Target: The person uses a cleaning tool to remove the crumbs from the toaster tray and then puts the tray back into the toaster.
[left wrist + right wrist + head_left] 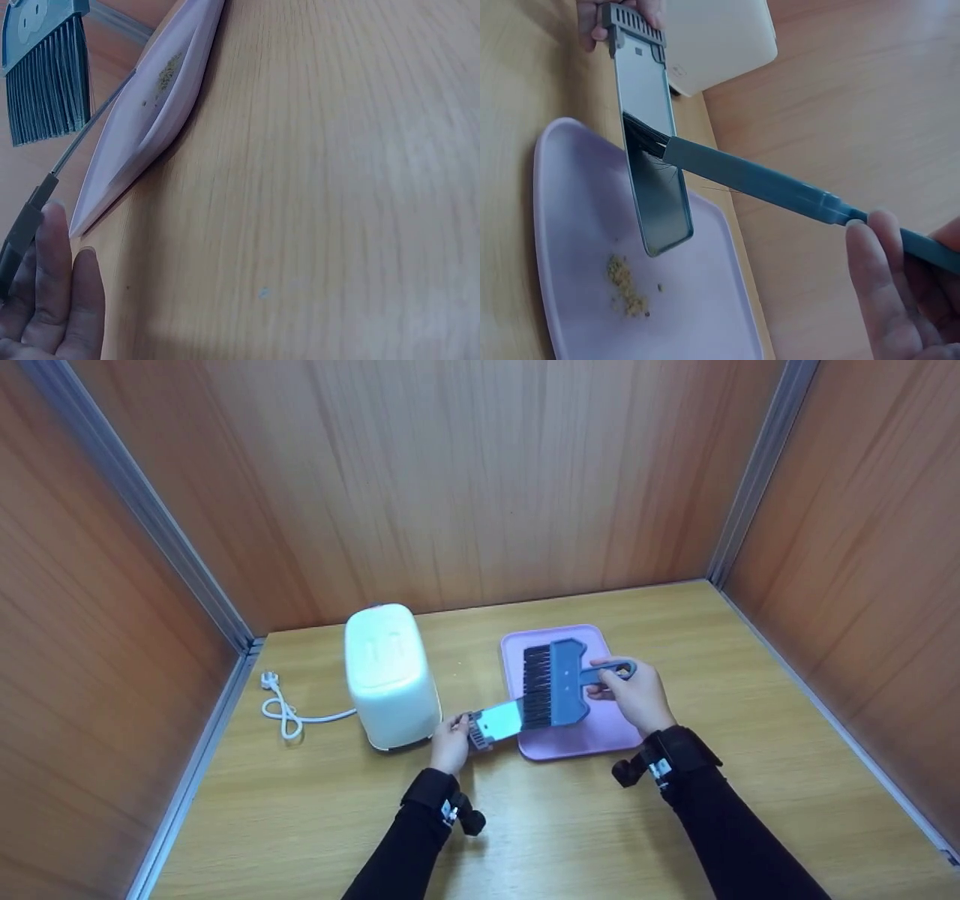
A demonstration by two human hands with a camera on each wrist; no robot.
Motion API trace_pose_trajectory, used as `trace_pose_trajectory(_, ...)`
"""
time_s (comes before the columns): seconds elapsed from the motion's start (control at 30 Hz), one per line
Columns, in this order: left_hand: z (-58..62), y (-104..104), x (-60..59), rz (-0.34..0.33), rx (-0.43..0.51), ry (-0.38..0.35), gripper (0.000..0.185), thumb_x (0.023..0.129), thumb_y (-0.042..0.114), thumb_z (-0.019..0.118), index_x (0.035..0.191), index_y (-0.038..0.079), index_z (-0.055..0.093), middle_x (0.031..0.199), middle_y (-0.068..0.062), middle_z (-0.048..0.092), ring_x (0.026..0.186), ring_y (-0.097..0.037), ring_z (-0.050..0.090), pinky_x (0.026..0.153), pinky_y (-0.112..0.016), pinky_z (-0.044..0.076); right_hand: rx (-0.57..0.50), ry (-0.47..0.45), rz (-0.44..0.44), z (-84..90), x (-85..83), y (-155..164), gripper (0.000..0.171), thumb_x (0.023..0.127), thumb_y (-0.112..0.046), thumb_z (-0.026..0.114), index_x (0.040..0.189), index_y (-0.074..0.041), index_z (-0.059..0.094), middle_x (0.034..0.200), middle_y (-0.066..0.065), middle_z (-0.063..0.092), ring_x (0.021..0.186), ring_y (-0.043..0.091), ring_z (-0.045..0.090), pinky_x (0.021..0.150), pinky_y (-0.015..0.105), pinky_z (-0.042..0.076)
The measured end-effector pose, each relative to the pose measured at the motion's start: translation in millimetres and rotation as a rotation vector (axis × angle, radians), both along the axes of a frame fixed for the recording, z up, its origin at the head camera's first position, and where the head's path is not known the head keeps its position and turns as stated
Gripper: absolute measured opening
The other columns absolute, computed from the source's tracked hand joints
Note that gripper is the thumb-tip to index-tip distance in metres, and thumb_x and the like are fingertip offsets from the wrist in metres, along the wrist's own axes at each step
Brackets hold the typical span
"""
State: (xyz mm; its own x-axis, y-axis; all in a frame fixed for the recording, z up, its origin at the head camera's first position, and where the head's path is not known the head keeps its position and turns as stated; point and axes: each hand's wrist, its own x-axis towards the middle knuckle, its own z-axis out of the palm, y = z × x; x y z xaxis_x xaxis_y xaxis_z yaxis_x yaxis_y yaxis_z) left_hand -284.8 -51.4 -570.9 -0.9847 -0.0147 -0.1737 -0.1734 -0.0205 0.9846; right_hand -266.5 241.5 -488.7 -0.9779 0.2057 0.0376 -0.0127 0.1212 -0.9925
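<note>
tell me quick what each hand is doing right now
Left hand: pinches the grey ribbed end of the flat metal crumb tray.
Right hand: grips the handle of the blue plastic brush, over the pink tray.

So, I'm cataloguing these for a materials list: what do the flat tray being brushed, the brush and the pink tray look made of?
The flat grey crumb tray looks like thin sheet metal: mirror-smooth, reflecting the bristles, with a ribbed darker grip, probably plastic. The blue hand brush seems moulded matte plastic with dark synthetic-looking bristles. The pink rounded tray looks like matte plastic or silicone; which one is unclear.
</note>
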Motion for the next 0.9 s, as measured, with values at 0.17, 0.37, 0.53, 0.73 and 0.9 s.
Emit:
trace_pose_trajectory(0.17, -0.2, -1.1, -0.1, -0.003, -0.088, 0.021, 0.043, 0.116, 0.012, 0.041, 0.147, -0.017, 0.049, 0.134, -0.033, 0.062, 0.119, -0.038, 0.064, 0.098, -0.04, 0.056, 0.056, 0.026, -0.007, -1.3, 0.4, 5.8, 0.029, 0.104, 0.0, 0.058, 0.129, 0.009, 0.07, 0.105, 0.023, 0.077, 0.076, 0.011, 0.077, 0.079, 0.028, 0.064)
trace_pose_trajectory(0.37, 1.2, -2.3, 1.2, -0.007, -0.048, 0.01, 0.045, 0.116, 0.012, 0.04, 0.149, -0.018, 0.045, 0.136, -0.037, 0.059, 0.122, -0.045, 0.063, 0.1, -0.045, 0.059, 0.134, 0.017, -0.028, 0.0, 2.4, 13.7, 0.03, 0.105, -0.002, 0.057, 0.131, 0.007, 0.069, 0.11, 0.023, 0.077, 0.077, 0.01, 0.077, 0.078, 0.025, 0.063)
trace_pose_trajectory(0.53, -5.4, -7.3, -4.3, -0.009, -0.12, 0.036, 0.045, 0.116, 0.011, 0.04, 0.148, -0.019, 0.045, 0.143, -0.037, 0.056, 0.134, -0.046, 0.056, 0.115, -0.052, 0.046, 0.181, 0.042, -0.034, -6.2, -1.6, 14.2, 0.03, 0.105, 0.0, 0.057, 0.131, 0.008, 0.069, 0.114, 0.026, 0.075, 0.077, 0.009, 0.077, 0.077, 0.024, 0.063)
trace_pose_trajectory(0.73, -5.5, -8.3, -4.2, -0.006, -0.131, 0.053, 0.043, 0.115, 0.01, 0.041, 0.145, -0.02, 0.048, 0.139, -0.037, 0.058, 0.13, -0.047, 0.058, 0.113, -0.052, 0.048, 0.224, 0.065, -0.045, -7.0, -2.8, 15.9, 0.03, 0.103, 0.002, 0.057, 0.13, 0.008, 0.069, 0.117, 0.028, 0.074, 0.077, 0.008, 0.076, 0.075, 0.023, 0.063)
trace_pose_trajectory(0.9, -5.2, -8.8, -3.6, -0.012, -0.096, 0.042, 0.043, 0.116, 0.01, 0.04, 0.147, -0.019, 0.047, 0.136, -0.036, 0.06, 0.122, -0.044, 0.063, 0.106, -0.047, 0.054, 0.249, 0.069, -0.046, -6.5, -2.7, 16.0, 0.03, 0.103, 0.003, 0.058, 0.13, 0.008, 0.069, 0.117, 0.028, 0.074, 0.078, 0.01, 0.076, 0.075, 0.022, 0.063)
